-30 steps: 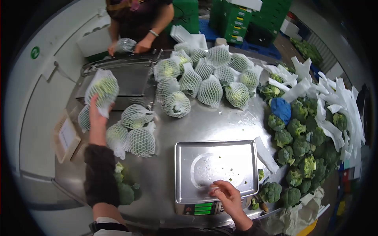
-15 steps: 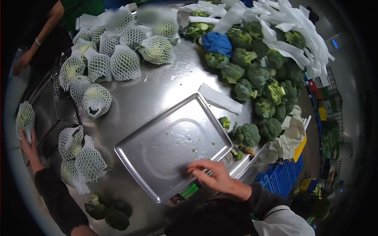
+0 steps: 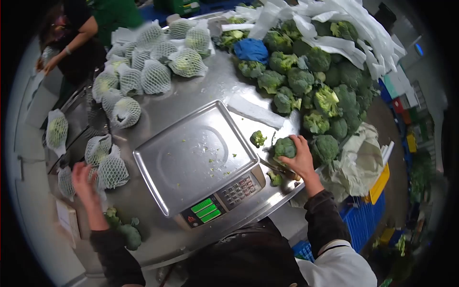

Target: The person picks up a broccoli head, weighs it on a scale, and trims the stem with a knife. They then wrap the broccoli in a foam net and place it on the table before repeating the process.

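My right hand [image 3: 302,160] is closed round a broccoli head [image 3: 285,147] at the right of the table, fingers over its side and top. My left hand [image 3: 86,189] is slightly blurred, its fingers apart and holding nothing that I can see. It hovers beside several broccoli heads in white foam nets [image 3: 113,170]. Between my hands stands a weighing scale with a steel tray [image 3: 191,167], bearing only green crumbs. A small broccoli floret [image 3: 258,138] lies near the tray's right edge. Loose broccoli [image 3: 128,234] sits below my left hand.
A heap of bare broccoli [image 3: 330,100] fills the right side, with white foam nets [image 3: 334,19] and a blue cloth [image 3: 251,50] on it. More netted broccoli [image 3: 155,76] is at the back left. Another person's arm [image 3: 76,40] is beyond. A blue crate [image 3: 366,222] stands lower right.
My right hand has moved from over the tray to the right, onto a broccoli head. My left hand has left the netted broccoli at the far left and come back rightward. The view has shifted.
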`<action>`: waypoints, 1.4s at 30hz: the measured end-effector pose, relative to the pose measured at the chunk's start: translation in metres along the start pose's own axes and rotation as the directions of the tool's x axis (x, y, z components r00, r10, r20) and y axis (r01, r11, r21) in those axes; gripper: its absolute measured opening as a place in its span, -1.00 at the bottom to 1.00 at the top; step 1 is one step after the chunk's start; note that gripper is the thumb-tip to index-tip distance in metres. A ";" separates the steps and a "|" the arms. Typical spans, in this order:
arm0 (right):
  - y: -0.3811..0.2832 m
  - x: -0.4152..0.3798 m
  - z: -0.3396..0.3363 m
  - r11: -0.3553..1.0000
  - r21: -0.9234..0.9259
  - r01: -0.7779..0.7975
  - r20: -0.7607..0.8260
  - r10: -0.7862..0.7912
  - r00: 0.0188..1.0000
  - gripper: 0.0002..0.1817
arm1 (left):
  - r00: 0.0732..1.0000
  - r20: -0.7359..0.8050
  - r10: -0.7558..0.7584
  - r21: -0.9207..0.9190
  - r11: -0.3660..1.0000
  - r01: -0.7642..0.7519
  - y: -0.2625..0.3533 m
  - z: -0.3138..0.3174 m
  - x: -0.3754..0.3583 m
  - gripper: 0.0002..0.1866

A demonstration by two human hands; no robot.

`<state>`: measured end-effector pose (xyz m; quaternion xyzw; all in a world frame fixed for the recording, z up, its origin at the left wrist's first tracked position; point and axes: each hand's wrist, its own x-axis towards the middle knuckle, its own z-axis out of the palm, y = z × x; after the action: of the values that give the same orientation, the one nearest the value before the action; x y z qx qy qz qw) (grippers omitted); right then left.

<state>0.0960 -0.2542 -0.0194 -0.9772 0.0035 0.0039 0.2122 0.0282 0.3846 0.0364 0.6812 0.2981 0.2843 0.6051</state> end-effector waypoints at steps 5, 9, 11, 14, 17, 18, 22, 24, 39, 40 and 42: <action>0.050 0.016 0.010 0.733 0.667 -0.130 -0.086 0.249 0.965 -0.31 | 0.945 0.288 -0.153 -0.048 0.984 0.173 0.005 0.084 -0.134 -0.42; -0.027 0.025 -0.034 0.656 0.723 0.215 -0.043 -0.267 0.963 -0.22 | 0.755 0.652 -0.073 -0.050 0.989 0.139 0.013 0.130 -0.194 -0.26; -0.085 0.038 -0.046 0.568 0.651 0.504 -0.038 -0.639 0.768 -0.16 | 0.674 0.736 0.071 0.018 0.992 -0.123 0.037 0.157 -0.208 -0.12; -0.165 0.047 -0.048 0.451 0.528 0.719 0.122 -0.879 0.461 -0.05 | 0.611 0.736 0.291 0.053 0.875 -0.481 0.062 0.184 -0.216 0.05; -0.214 0.049 -0.025 0.261 0.505 0.823 0.137 -0.965 0.222 0.04 | 0.664 0.680 0.310 0.098 0.860 -0.501 0.054 0.196 -0.214 0.15; -0.221 0.049 -0.015 0.267 0.512 0.816 0.170 -0.963 0.208 0.05 | 0.745 0.631 0.216 0.074 0.940 -0.334 0.045 0.195 -0.212 0.17; -0.228 0.062 0.007 0.168 0.527 0.833 0.136 -0.984 0.112 0.02 | 0.858 0.438 0.268 0.144 0.921 -0.362 0.022 0.197 -0.215 0.11; -0.218 0.077 0.000 0.217 0.507 0.834 0.084 -0.976 0.202 0.02 | 0.894 0.357 0.270 0.136 0.932 -0.336 0.016 0.203 -0.221 0.04; -0.052 0.185 0.096 0.804 0.569 0.175 -0.120 -0.130 0.984 -0.71 | 0.945 0.224 0.238 0.307 0.903 -0.300 0.000 0.195 -0.247 -0.03; -0.052 0.210 0.107 0.653 0.738 0.170 -0.105 -0.138 0.985 -0.70 | 0.944 0.201 0.262 0.255 0.916 -0.309 -0.004 0.194 -0.246 -0.08; -0.093 0.241 0.100 0.019 0.994 -0.111 0.113 -0.148 0.982 -0.78 | 0.941 0.237 0.242 0.282 0.910 -0.305 -0.004 0.194 -0.242 -0.14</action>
<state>0.3372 -0.1293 -0.0736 -0.5426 -0.0273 0.0880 0.8349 0.0137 0.0765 0.0057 0.8286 0.1794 0.2470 0.4693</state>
